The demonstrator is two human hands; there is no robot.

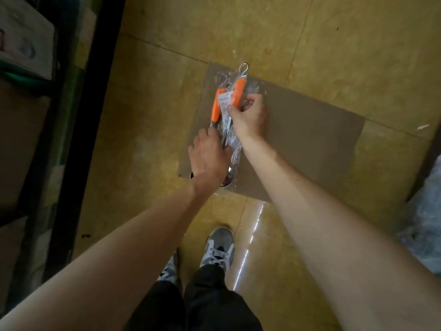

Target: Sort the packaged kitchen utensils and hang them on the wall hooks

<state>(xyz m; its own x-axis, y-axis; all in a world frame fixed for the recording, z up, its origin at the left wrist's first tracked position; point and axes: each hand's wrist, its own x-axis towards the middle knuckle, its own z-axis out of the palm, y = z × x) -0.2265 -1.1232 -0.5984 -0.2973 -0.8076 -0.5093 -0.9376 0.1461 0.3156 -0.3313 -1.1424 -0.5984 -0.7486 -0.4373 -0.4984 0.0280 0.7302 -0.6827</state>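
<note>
Orange-handled packaged utensils [238,94] between both hands: right hand [248,118] grips handles, left hand [207,158] fingers curled round shafts

A yellowish tiled floor [334,44] fills most of the frame, with a bright streak of reflected light [253,235] low in the middle. A flat brown sheet of cardboard [310,139] lies on it at centre right. A small white scrap [422,127] sits just off the sheet's right corner. Down the left side runs a black shelf post [78,139], with cardboard boxes [23,39] behind it. Crumpled clear plastic [424,223] shows at the right edge. At the bottom are grey and white sneakers [219,247] and black trousers [210,302].
</note>
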